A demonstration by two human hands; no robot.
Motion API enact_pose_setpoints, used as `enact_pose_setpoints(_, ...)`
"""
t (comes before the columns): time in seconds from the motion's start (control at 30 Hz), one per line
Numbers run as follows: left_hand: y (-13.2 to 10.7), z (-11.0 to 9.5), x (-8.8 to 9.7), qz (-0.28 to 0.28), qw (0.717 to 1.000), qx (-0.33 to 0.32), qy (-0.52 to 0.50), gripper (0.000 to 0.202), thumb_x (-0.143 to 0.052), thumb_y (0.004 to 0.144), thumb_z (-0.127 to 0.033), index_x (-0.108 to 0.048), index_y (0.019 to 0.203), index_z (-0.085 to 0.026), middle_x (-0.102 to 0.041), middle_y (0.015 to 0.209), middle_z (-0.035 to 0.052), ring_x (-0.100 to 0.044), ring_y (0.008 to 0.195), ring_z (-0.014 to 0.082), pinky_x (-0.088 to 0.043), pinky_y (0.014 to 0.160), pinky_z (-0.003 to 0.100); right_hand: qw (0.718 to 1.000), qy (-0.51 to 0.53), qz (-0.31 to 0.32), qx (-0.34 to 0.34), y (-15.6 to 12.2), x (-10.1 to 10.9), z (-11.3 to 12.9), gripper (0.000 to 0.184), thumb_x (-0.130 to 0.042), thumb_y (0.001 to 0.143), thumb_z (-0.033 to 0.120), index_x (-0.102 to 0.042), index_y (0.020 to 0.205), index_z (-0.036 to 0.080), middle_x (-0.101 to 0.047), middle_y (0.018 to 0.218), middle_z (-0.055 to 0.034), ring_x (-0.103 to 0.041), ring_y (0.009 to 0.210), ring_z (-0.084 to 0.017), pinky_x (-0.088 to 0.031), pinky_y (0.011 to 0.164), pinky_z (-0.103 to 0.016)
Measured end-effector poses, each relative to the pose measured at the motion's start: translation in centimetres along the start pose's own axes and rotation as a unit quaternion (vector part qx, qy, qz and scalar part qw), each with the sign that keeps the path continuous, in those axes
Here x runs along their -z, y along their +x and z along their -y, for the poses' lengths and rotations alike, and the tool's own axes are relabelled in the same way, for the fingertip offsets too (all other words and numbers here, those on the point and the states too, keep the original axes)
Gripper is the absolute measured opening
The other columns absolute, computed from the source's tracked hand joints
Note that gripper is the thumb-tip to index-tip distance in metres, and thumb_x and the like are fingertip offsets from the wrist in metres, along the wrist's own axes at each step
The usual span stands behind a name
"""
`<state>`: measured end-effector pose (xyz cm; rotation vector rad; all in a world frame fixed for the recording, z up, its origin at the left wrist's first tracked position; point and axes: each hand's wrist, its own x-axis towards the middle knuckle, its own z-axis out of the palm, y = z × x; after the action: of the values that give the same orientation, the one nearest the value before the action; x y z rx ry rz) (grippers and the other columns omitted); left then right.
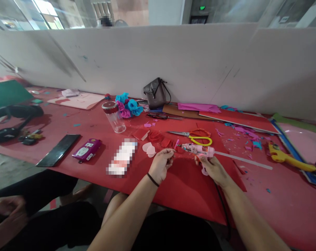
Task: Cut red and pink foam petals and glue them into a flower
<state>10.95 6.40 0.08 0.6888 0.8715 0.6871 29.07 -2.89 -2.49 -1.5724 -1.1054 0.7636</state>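
My right hand (212, 169) grips a pink glue gun (198, 150), its nozzle pointing left toward my left hand. My left hand (161, 163) is closed in a pinch on a small thin piece, too small to name, held right at the nozzle tip. A black band circles my left wrist. Both hands hover over the red sheet (189, 188) on the table. Red and pale pink cut petals (158, 139) lie just beyond my left hand. Scissors (197, 136) with yellow and orange handles lie behind the glue gun.
A clear jar (114, 116), blue and pink paper flowers (128, 106), a dark pouch (155, 92), a phone (59, 149), a purple power strip (86, 150), a yellow glue gun (288, 157) and coloured sheets (238, 116) lie around. A white wall panel backs the table. Another person's dark-clothed legs show at lower left.
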Motion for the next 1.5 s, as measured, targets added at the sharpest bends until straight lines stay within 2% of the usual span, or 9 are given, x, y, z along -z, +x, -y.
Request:
enact_pose_setpoints(0.2, 0.01, -0.01, -0.04, 0.000, 1.000, -0.005, -0.004, 0.010, -0.068, 0.063, -0.017, -0.059, 0.066, -0.015, -0.051, 0.058, -0.0031, -0.039, 0.045, 0.0033, -0.026, 0.045, 0.016, 1.000, -0.013, 0.007, 0.025, -0.04, 0.02, 0.27, 0.059, -0.053, 0.072, 0.076, -0.063, 0.061, 0.019, -0.061, 0.062, -0.0040, -0.055, 0.062, -0.016, -0.046, 0.060, -0.029)
enact_pose_setpoints(0.33, 0.21, 0.13, 0.11, 0.001, 1.000, -0.005, 0.003, 0.013, -0.069, 0.060, -0.019, -0.059, 0.066, -0.016, -0.051, 0.057, -0.0029, -0.039, 0.045, 0.0035, -0.026, 0.045, 0.016, 1.000, -0.006, -0.009, 0.016, 0.00, 0.09, 0.12, 0.059, -0.052, 0.073, 0.077, -0.064, 0.065, 0.019, -0.060, 0.062, -0.0039, -0.053, 0.059, -0.016, -0.045, 0.056, -0.029)
enact_pose_setpoints(0.47, 0.43, 0.31, 0.27, 0.008, 1.000, -0.008, -0.005, 0.012, -0.068, 0.059, -0.019, -0.058, 0.065, -0.015, -0.051, 0.057, -0.0031, -0.038, 0.044, 0.0032, -0.024, 0.044, 0.016, 1.000, -0.019, 0.012, 0.020, 0.07, 0.16, -0.06, 0.059, -0.053, 0.073, 0.076, -0.062, 0.059, 0.019, -0.060, 0.061, -0.0039, -0.055, 0.062, -0.017, -0.045, 0.061, -0.029)
enact_pose_setpoints(0.63, 0.39, 0.34, 0.25, 0.008, 1.000, -0.010, -0.007, 0.014, -0.069, 0.059, -0.020, -0.057, 0.066, -0.015, -0.051, 0.057, -0.0032, -0.039, 0.045, 0.0032, -0.026, 0.045, 0.015, 1.000, -0.015, -0.001, 0.024, 0.01, 0.18, 0.16, 0.060, -0.051, 0.073, 0.077, -0.064, 0.062, 0.019, -0.061, 0.062, -0.0038, -0.054, 0.060, -0.016, -0.044, 0.057, -0.028)
enact_pose_setpoints(0.8, 0.25, 0.24, 0.12, -0.003, 1.000, -0.008, 0.001, 0.014, -0.068, 0.059, -0.019, -0.057, 0.066, -0.016, -0.051, 0.056, -0.0043, -0.038, 0.043, 0.0032, -0.026, 0.044, 0.017, 0.999, -0.026, 0.019, 0.028, 0.03, 0.15, 0.27, 0.059, -0.052, 0.074, 0.076, -0.061, 0.059, 0.019, -0.060, 0.060, -0.0036, -0.054, 0.061, -0.016, -0.045, 0.060, -0.028)
enact_pose_setpoints(0.97, 0.20, 0.22, 0.05, -0.001, 1.000, -0.009, 0.008, 0.012, -0.067, 0.062, -0.018, -0.056, 0.065, -0.016, -0.051, 0.057, -0.0039, -0.039, 0.044, 0.0031, -0.028, 0.046, 0.017, 1.000, -0.019, -0.008, 0.020, 0.03, 0.05, 0.20, 0.059, -0.051, 0.072, 0.077, -0.061, 0.059, 0.020, -0.058, 0.061, -0.0030, -0.052, 0.059, -0.016, -0.044, 0.057, -0.028)
enact_pose_setpoints(1.27, 0.35, 0.29, 0.14, -0.003, 1.000, -0.011, 0.012, 0.016, -0.070, 0.060, -0.022, -0.056, 0.064, -0.016, -0.051, 0.058, -0.0039, -0.038, 0.045, 0.0029, -0.028, 0.046, 0.016, 1.000, -0.017, 0.003, 0.013, 0.08, 0.27, -0.55, 0.056, -0.052, 0.076, 0.072, -0.061, 0.060, 0.019, -0.056, 0.060, -0.0025, -0.050, 0.058, -0.015, -0.043, 0.054, -0.026)
enact_pose_setpoints(1.4, 0.26, 0.22, 0.08, -0.005, 1.000, -0.011, 0.009, 0.016, -0.070, 0.061, -0.021, -0.055, 0.065, -0.016, -0.050, 0.056, -0.0046, -0.037, 0.044, 0.0028, -0.026, 0.044, 0.016, 0.999, -0.014, 0.028, 0.011, 0.08, 0.25, -0.59, 0.055, -0.054, 0.075, 0.072, -0.060, 0.059, 0.019, -0.055, 0.058, -0.0022, -0.050, 0.059, -0.016, -0.043, 0.054, -0.026)
enact_pose_setpoints(1.5, 0.17, 0.20, 0.07, -0.002, 1.000, -0.010, 0.004, 0.015, -0.069, 0.062, -0.020, -0.055, 0.064, -0.016, -0.050, 0.056, -0.0043, -0.038, 0.044, 0.0029, -0.028, 0.045, 0.015, 1.000, -0.017, 0.014, 0.014, 0.06, 0.22, -0.34, 0.057, -0.053, 0.075, 0.073, -0.061, 0.059, 0.019, -0.057, 0.060, -0.0030, -0.051, 0.060, -0.016, -0.045, 0.056, -0.027)
